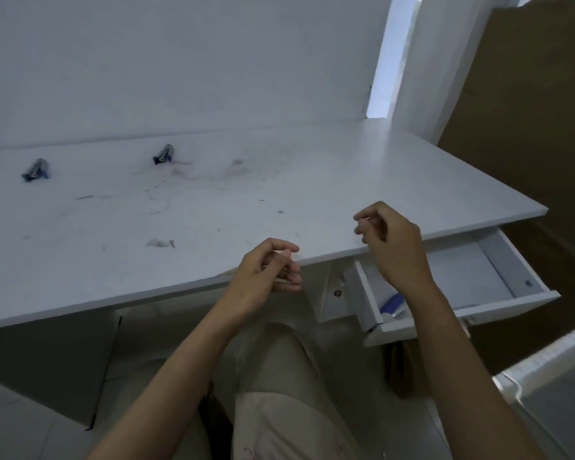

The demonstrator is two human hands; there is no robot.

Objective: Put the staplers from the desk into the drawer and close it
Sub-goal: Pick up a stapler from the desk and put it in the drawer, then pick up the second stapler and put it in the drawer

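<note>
**Two staplers out of reach, drawer open**

At ten o'clock on desk (213,200): far stapler (36,170), near stapler (163,154). Left hand (266,273), right hand (389,244) loosely curled, empty. Drawer (525,302) at four o'clock; risks bumping, spilling.

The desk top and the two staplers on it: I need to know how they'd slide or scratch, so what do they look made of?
Desk top: looks like white laminated board, matte, thin flat edge, scuffed with grey smudges. Left stapler and the stapler nearer the middle: seemingly shiny silver metal bodies with blue, probably plastic, parts; too small to be sure.
</note>
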